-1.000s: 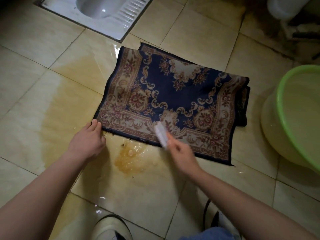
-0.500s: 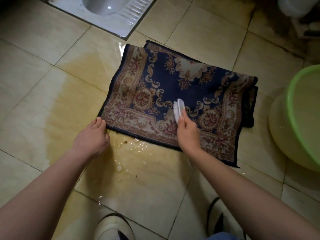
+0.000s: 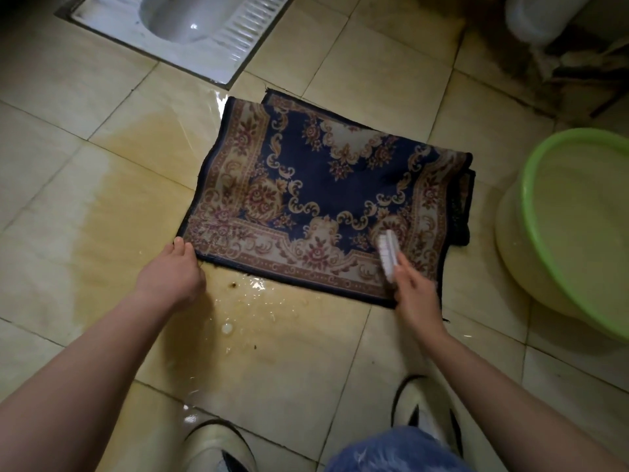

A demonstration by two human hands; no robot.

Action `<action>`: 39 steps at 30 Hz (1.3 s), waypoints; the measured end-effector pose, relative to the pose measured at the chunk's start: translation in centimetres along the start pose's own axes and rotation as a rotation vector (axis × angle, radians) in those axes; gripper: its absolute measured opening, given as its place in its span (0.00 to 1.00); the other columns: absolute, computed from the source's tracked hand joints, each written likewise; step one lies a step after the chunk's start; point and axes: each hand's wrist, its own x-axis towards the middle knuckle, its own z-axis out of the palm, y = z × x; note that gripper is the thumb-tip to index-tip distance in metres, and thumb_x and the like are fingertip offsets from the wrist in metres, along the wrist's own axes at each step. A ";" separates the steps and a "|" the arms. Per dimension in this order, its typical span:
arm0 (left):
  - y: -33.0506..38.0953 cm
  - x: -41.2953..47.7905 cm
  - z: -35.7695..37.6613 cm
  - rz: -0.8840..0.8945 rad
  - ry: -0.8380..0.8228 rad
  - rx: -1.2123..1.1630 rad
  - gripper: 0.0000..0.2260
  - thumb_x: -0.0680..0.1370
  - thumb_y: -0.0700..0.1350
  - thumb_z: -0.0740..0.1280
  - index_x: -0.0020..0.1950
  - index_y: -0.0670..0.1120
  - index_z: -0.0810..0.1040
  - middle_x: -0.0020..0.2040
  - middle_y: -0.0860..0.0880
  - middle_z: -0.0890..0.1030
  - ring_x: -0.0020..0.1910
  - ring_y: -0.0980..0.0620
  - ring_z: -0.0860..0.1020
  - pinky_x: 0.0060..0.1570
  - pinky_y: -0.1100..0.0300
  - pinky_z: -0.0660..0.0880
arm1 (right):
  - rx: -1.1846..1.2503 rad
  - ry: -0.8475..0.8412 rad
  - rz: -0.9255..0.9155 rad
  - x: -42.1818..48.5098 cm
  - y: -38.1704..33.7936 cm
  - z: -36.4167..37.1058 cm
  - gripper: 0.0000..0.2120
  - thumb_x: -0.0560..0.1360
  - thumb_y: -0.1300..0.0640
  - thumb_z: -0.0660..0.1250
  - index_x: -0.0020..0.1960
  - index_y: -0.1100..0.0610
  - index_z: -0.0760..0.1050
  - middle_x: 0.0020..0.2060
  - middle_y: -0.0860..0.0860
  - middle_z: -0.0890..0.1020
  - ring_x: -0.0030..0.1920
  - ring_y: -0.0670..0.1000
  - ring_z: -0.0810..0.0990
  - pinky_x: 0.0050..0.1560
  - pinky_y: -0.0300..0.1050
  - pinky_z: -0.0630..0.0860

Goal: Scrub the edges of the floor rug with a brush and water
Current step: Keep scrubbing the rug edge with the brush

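A folded floor rug (image 3: 326, 185), dark blue with a beige and red flowered border, lies on the wet tiled floor. My left hand (image 3: 172, 275) presses on the floor at the rug's near left corner, fingertips touching its edge. A white scrub brush (image 3: 388, 253) rests on the border near the rug's near right corner. My right hand (image 3: 413, 294) grips the brush by its near end. Brownish water (image 3: 258, 301) pools on the tiles just in front of the rug's near edge.
A green plastic basin (image 3: 571, 229) holding water stands to the right of the rug. A white squat toilet pan (image 3: 183, 32) is set in the floor at the far left. A white container (image 3: 534, 15) stands at the far right. My two shoes (image 3: 218, 447) are at the bottom.
My right hand has carried the brush along the near border, from the middle of the rug to its near right corner. My left hand stays at the near left corner.
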 end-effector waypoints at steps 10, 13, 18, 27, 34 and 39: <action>0.3 0.2 0.2 -0.033 -0.018 -0.032 0.22 0.81 0.46 0.53 0.72 0.36 0.57 0.77 0.38 0.52 0.75 0.44 0.54 0.70 0.50 0.62 | -0.203 -0.330 -0.025 -5.5 4.2 1.0 0.18 0.79 0.42 0.54 0.66 0.42 0.71 0.60 0.49 0.79 0.55 0.46 0.80 0.51 0.33 0.74; -0.1 -0.1 0.0 0.006 -0.003 -0.039 0.20 0.81 0.45 0.54 0.71 0.37 0.59 0.75 0.39 0.55 0.74 0.44 0.57 0.69 0.50 0.62 | -0.072 -0.163 -0.017 -3.0 3.2 -0.7 0.18 0.82 0.53 0.56 0.71 0.49 0.67 0.64 0.46 0.74 0.55 0.41 0.75 0.43 0.22 0.68; 0.4 -0.4 0.0 -0.006 0.025 -0.053 0.23 0.82 0.46 0.52 0.74 0.37 0.56 0.77 0.39 0.52 0.75 0.44 0.54 0.71 0.52 0.59 | -0.063 0.244 0.136 -1.1 2.5 1.0 0.20 0.83 0.52 0.51 0.74 0.48 0.64 0.47 0.56 0.81 0.37 0.50 0.77 0.34 0.40 0.72; 0.0 -0.4 -0.1 0.008 0.012 -0.098 0.23 0.81 0.45 0.53 0.75 0.38 0.55 0.78 0.40 0.50 0.76 0.46 0.52 0.72 0.52 0.56 | 0.049 0.038 0.046 -0.3 -0.8 3.4 0.19 0.83 0.54 0.53 0.74 0.49 0.63 0.48 0.43 0.79 0.37 0.38 0.75 0.33 0.41 0.75; -0.1 -0.6 -0.3 0.001 0.018 -0.146 0.26 0.81 0.45 0.54 0.77 0.40 0.53 0.78 0.43 0.49 0.77 0.48 0.50 0.73 0.53 0.55 | -0.280 -0.511 -0.157 -3.7 -1.4 10.9 0.20 0.83 0.46 0.51 0.74 0.44 0.63 0.38 0.51 0.80 0.29 0.43 0.72 0.27 0.36 0.69; -0.5 -0.9 -0.3 0.012 0.017 -0.187 0.28 0.80 0.44 0.56 0.78 0.41 0.50 0.78 0.44 0.48 0.77 0.49 0.49 0.73 0.54 0.53 | -0.180 -0.134 -0.089 1.8 -3.9 8.0 0.20 0.83 0.52 0.52 0.75 0.45 0.60 0.45 0.51 0.80 0.33 0.44 0.72 0.28 0.31 0.68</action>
